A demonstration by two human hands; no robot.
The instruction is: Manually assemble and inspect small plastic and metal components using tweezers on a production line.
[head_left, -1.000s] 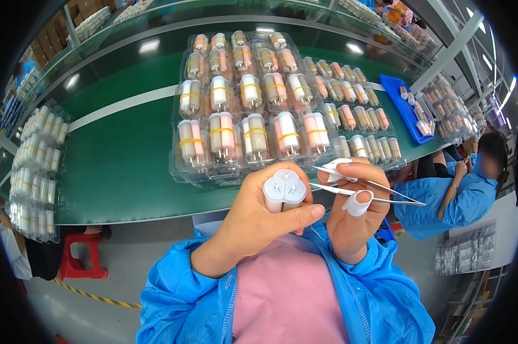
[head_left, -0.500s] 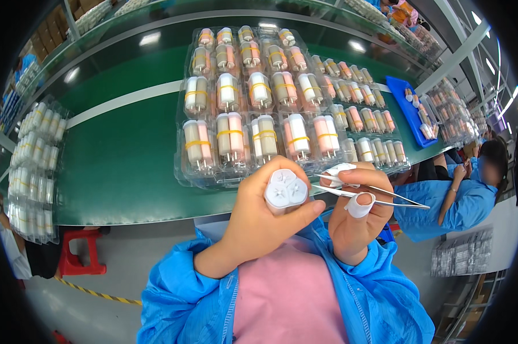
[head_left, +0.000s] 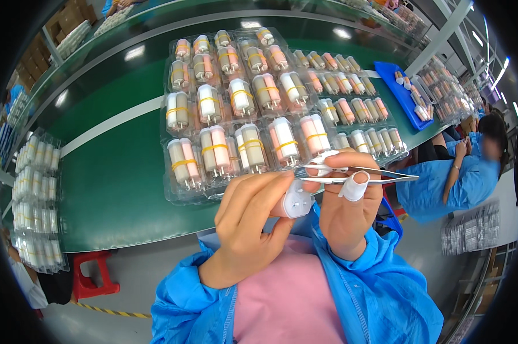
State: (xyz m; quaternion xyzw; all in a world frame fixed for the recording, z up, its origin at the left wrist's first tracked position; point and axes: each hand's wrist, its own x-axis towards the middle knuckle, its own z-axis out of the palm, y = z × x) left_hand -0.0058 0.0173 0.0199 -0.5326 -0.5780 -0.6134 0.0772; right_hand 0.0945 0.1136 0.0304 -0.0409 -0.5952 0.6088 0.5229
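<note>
My left hand [head_left: 247, 218] is closed around a bundle of tubes whose pale three-lobed end [head_left: 298, 202] faces me, tilted toward the right. Most of the bundle is hidden by the fingers. My right hand [head_left: 346, 221] grips metal tweezers [head_left: 393, 176], held nearly level. Their left end reaches the left hand's fingertips, just above the bundle's end; I cannot make out whether they pinch anything. White wraps cover two digits of the right hand, one of them a white wrap [head_left: 354, 187] below the tweezers.
Clear plastic trays [head_left: 178, 192] of banded pink, white and grey tubes stand ahead on the green table [head_left: 110, 195]. A blue tray [head_left: 405, 103] with loose tubes lies at the right. More stacked trays [head_left: 38, 200] stand left. A co-worker in blue [head_left: 448, 178] sits right; a red stool [head_left: 95, 275] is lower left.
The left hand has turned over, with its fingers now across the top of the bundle and its pale end tipped rightward. The tweezers have moved slightly left and up, closer to the left fingertips.
</note>
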